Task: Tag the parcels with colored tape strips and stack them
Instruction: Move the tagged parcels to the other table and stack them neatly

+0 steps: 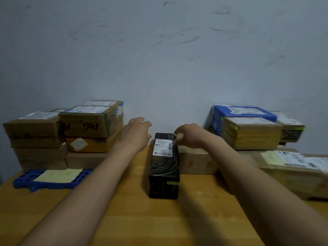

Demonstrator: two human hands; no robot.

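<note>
**Both hands reach for the far end of a long black parcel**

On the wooden table (124, 219), far left, brown cardboard parcels (62, 132) stand stacked against the wall, with a blue perforated tray (26, 180) in front holding a pale yellow sheet (58, 175). The left hand (136, 130) hovers just beside the far left corner of the black parcel (164, 167) — fingers spread and slack, gripping nothing. The black parcel lies lengthwise at the table's centre, a white shipping label (163, 147) on top and a green tape strip (172, 183) at its near right edge. The right hand (188, 135) curls over the parcel's far right corner, fingertips at the label's edge; whether it grips is unclear. Further right sits a second stack (248, 132) — a blue box on top, brown ones below
</note>
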